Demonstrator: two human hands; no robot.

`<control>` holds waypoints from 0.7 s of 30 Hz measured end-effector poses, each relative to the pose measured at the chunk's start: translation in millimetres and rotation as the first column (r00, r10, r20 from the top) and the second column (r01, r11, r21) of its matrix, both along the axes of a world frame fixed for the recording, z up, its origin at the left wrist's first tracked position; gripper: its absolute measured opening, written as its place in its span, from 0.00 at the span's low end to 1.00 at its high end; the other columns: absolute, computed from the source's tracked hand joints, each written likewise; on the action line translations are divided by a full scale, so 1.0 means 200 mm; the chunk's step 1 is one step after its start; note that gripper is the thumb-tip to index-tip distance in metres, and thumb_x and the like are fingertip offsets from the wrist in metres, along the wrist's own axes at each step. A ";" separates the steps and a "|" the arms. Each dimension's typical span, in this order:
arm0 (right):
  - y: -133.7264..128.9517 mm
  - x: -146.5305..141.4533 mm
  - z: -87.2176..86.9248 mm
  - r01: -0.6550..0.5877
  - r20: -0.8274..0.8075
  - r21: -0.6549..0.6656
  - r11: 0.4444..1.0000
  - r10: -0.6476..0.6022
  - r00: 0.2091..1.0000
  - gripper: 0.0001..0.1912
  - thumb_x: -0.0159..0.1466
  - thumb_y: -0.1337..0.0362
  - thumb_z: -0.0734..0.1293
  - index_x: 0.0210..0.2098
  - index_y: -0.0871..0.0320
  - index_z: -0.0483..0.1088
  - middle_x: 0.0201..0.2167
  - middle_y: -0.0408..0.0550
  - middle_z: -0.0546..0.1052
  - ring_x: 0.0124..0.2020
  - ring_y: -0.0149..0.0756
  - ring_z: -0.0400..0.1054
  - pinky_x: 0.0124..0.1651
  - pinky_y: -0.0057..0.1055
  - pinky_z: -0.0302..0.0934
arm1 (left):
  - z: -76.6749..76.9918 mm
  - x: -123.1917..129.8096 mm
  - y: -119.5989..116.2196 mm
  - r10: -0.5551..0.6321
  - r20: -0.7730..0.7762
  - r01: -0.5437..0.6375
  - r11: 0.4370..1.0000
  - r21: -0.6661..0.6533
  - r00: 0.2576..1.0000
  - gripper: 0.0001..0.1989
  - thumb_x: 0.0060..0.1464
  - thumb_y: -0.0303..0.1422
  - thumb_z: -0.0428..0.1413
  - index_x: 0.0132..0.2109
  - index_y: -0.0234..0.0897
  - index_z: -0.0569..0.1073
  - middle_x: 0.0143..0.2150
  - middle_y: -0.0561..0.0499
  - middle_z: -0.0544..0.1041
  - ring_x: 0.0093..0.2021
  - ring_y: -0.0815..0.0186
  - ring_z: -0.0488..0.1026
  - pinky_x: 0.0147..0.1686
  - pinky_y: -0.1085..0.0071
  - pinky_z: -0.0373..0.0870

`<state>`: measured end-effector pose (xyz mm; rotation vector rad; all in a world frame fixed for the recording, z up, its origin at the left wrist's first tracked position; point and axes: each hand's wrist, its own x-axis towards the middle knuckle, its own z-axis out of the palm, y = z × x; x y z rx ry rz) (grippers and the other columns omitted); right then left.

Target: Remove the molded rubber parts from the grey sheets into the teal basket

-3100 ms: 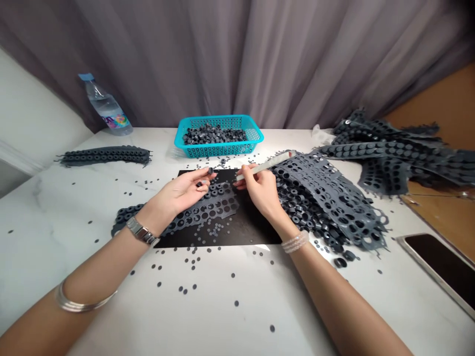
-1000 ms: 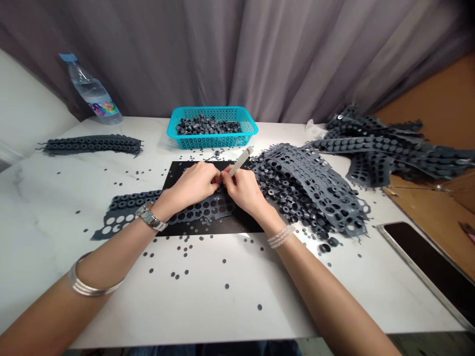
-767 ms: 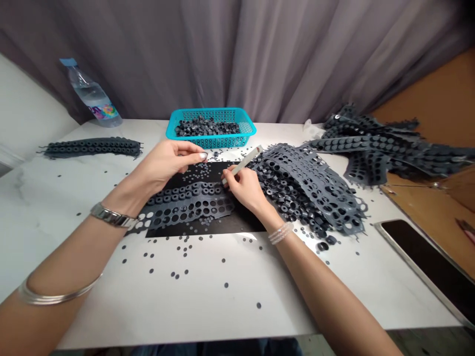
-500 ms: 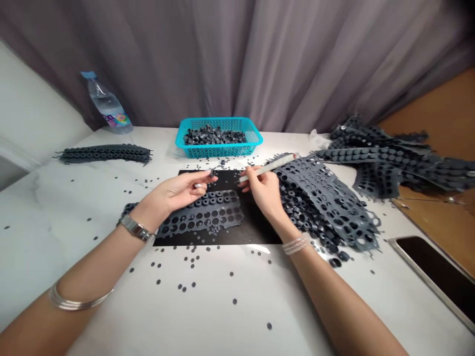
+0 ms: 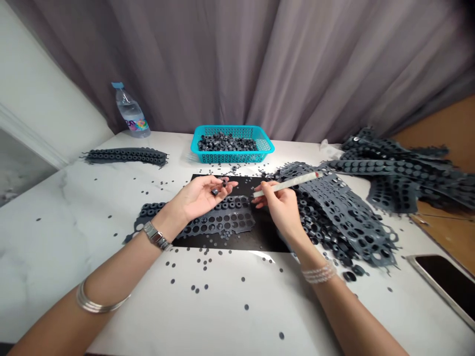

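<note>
Palm up, my left hand [image 5: 202, 195] holds small black rubber rings [image 5: 224, 183] in its curled fingers, above a grey rubber sheet with rows of round holes [image 5: 222, 221]. That sheet lies on a black mat [image 5: 267, 232]; some rings sit in its upper row. My right hand [image 5: 280, 202] is closed round a white pen-like stick [image 5: 293, 182], whose red-marked end points up to the right. To the right of this hand is a heap of black rings [image 5: 319, 222], partly covered by punched grey sheets [image 5: 345, 207].
A turquoise basket [image 5: 232, 158] of black rings stands at the back, with a water bottle [image 5: 133, 116] to its left. A ringed strip [image 5: 126, 156] lies at left, more strips [image 5: 401, 168] at right. A phone [image 5: 445, 282] rests near the right edge. Small black discs dot the table.
The view has shifted, so things appear farther right and slightly lower. My left hand has turned palm up and its fingers have opened somewhat, showing the rings. My right hand still holds the stick.
</note>
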<state>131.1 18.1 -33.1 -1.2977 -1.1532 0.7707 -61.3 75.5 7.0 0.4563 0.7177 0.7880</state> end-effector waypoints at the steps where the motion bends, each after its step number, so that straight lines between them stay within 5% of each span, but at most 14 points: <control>1: 0.00 0.00 -0.02 -0.004 0.006 -0.008 1.000 0.005 1.000 0.20 0.63 0.49 0.64 0.29 0.60 0.73 0.23 0.46 0.75 0.23 0.33 0.72 0.26 0.28 0.69 | 0.00 0.00 0.00 0.010 0.018 -0.010 1.000 -0.015 1.000 0.08 0.48 0.18 0.50 0.35 0.28 0.71 0.42 0.31 0.76 0.38 0.65 0.75 0.31 0.77 0.74; 5: 0.01 -0.02 -0.06 -0.030 0.067 -0.029 0.999 0.032 0.997 0.20 0.64 0.49 0.63 0.30 0.60 0.73 0.22 0.46 0.75 0.22 0.33 0.72 0.26 0.28 0.68 | -0.01 0.00 -0.01 -0.006 0.019 0.006 1.000 0.012 1.000 0.08 0.55 0.26 0.51 0.27 0.35 0.66 0.26 0.48 0.70 0.29 0.70 0.72 0.26 0.78 0.73; 8: 0.01 -0.03 -0.06 -0.054 0.176 -0.041 0.998 0.060 0.982 0.18 0.65 0.52 0.62 0.30 0.58 0.72 0.23 0.46 0.77 0.24 0.35 0.73 0.28 0.28 0.68 | -0.03 0.00 -0.01 -0.064 -0.035 0.065 0.998 0.024 0.997 0.08 0.58 0.24 0.53 0.30 0.33 0.71 0.19 0.58 0.60 0.17 0.79 0.59 0.14 0.86 0.56; 10: 0.00 -0.04 -0.05 -0.068 0.257 -0.036 0.997 0.075 0.963 0.17 0.66 0.53 0.61 0.29 0.57 0.72 0.24 0.46 0.77 0.25 0.35 0.74 0.29 0.28 0.67 | -0.04 0.01 -0.02 -0.102 -0.121 0.108 0.993 0.047 0.987 0.06 0.56 0.21 0.53 0.38 0.30 0.76 0.20 0.57 0.64 0.16 0.81 0.54 0.12 0.85 0.47; 12: -0.01 -0.04 -0.05 -0.077 0.326 -0.030 0.997 0.083 0.942 0.16 0.67 0.55 0.60 0.28 0.56 0.71 0.24 0.45 0.77 0.25 0.35 0.73 0.30 0.28 0.66 | -0.05 0.03 -0.04 -0.072 -0.345 0.153 0.965 0.212 0.936 0.09 0.54 0.21 0.55 0.41 0.31 0.78 0.25 0.52 0.72 0.17 0.80 0.54 0.13 0.82 0.47; 14: -0.01 -0.04 -0.05 -0.085 0.368 -0.022 0.996 0.087 0.926 0.17 0.67 0.56 0.60 0.27 0.55 0.71 0.24 0.45 0.77 0.25 0.35 0.73 0.30 0.28 0.65 | -0.06 0.06 -0.05 0.082 -0.589 0.253 0.849 0.463 0.804 0.07 0.54 0.25 0.57 0.38 0.34 0.80 0.31 0.48 0.78 0.20 0.78 0.58 0.16 0.79 0.52; 17: -0.02 -0.05 -0.03 -0.102 0.396 -0.011 0.995 0.097 0.913 0.16 0.67 0.57 0.59 0.28 0.55 0.71 0.24 0.45 0.76 0.25 0.35 0.72 0.30 0.28 0.64 | -0.07 0.10 -0.07 0.274 -0.692 0.407 0.645 0.647 0.668 0.06 0.53 0.31 0.59 0.31 0.37 0.81 0.33 0.49 0.80 0.26 0.72 0.66 0.23 0.76 0.58; 19: -0.02 -0.05 -0.03 -0.107 0.404 -0.012 0.994 0.103 0.909 0.15 0.67 0.58 0.59 0.28 0.55 0.71 0.23 0.44 0.76 0.25 0.35 0.72 0.30 0.28 0.63 | -0.08 0.12 -0.07 0.228 -0.682 0.386 0.681 0.622 0.695 0.08 0.54 0.32 0.58 0.31 0.36 0.81 0.27 0.50 0.77 0.24 0.73 0.64 0.21 0.76 0.55; 21: -0.02 -0.05 -0.02 -0.105 0.412 -0.018 0.994 0.103 0.905 0.15 0.67 0.58 0.59 0.29 0.55 0.71 0.23 0.44 0.76 0.25 0.35 0.72 0.30 0.27 0.62 | -0.08 0.13 -0.06 0.109 -0.620 0.295 0.807 0.511 0.777 0.08 0.56 0.30 0.56 0.35 0.35 0.80 0.22 0.52 0.72 0.20 0.75 0.59 0.17 0.77 0.48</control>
